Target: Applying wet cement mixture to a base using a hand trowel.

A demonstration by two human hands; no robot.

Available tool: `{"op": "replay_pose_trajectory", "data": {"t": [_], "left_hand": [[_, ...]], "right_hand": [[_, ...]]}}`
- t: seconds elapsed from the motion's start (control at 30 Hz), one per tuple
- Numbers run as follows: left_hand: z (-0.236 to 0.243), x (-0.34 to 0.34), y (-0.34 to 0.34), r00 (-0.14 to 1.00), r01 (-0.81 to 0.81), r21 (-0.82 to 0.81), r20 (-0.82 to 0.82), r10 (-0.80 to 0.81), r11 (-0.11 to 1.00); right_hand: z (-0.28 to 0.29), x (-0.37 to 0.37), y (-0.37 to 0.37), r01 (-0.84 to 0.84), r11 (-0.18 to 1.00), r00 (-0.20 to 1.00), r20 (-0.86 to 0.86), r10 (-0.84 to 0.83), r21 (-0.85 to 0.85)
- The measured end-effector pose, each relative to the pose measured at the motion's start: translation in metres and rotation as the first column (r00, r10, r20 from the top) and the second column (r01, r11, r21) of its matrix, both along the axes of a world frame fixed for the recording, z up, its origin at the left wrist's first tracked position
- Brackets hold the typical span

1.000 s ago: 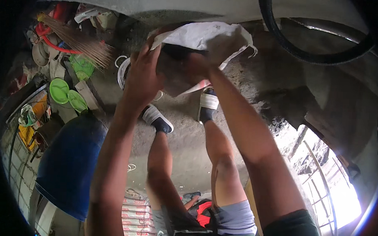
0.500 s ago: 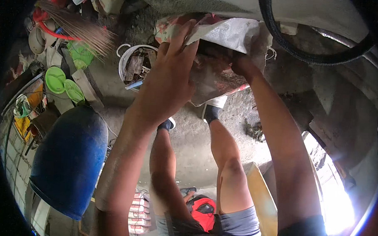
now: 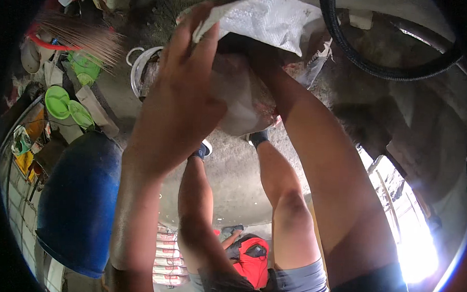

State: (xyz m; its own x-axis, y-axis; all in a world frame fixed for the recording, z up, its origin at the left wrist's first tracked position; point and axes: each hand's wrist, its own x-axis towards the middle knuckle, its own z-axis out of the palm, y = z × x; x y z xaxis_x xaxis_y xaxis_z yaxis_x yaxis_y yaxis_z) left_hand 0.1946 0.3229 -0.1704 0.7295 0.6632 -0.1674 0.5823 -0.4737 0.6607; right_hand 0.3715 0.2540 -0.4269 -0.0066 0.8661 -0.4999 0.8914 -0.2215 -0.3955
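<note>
My left hand [image 3: 184, 82] grips the upper-left edge of a white woven sack [image 3: 261, 21], fingers wrapped over the raised rim. My right hand [image 3: 264, 67] reaches into the shadowed mouth of the sack, its fingers hidden inside, with my forearm crossing the lower front. The sack's crumpled front has reddish patches. Just left of it, partly behind my left hand, a white pail with a looped handle [image 3: 139, 70] holds scraps. My legs and shoes are below.
A bristle broom [image 3: 85, 38], green plastic dishes [image 3: 57, 102] and a blue drum [image 3: 74, 207] lie left. A black hose [image 3: 380, 74] loops upper right. Stacked bags [image 3: 168, 252] and another person in red [image 3: 253, 255] appear at the bottom. Bright light enters lower right.
My left hand has moved left and up from half a second ago, still on the sack. My right hand has reached deeper into the sack, and the sack's flap sits higher.
</note>
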Motion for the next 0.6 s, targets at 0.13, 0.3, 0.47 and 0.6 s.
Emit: {"op": "replay_pose_trajectory", "data": {"t": [0.13, 0.3, 0.47, 0.6], "left_hand": [[-0.005, 0.001, -0.007, 0.999, -0.020, 0.086, -0.029, 0.022, 0.996], [-0.004, -0.007, -0.004, 0.992, -0.088, -0.019, -0.097, 0.086, 0.996], [0.006, -0.008, 0.000, 0.998, -0.064, -0.019, -0.011, 0.064, 0.998], [0.011, -0.004, 0.007, 0.999, -0.025, 0.023, -0.020, 0.025, 0.999]], "right_hand": [[-0.020, -0.005, -0.003, 0.020, 1.000, 0.998, 0.052, -0.020, -0.002], [-0.013, -0.004, -0.005, 0.039, 0.999, 0.996, 0.083, -0.040, 0.019], [0.039, -0.006, -0.023, 0.044, 0.990, 0.992, 0.109, -0.059, 0.135], [0.142, 0.000, -0.020, 0.135, 0.969, 0.978, -0.130, -0.164, -0.205]]}}
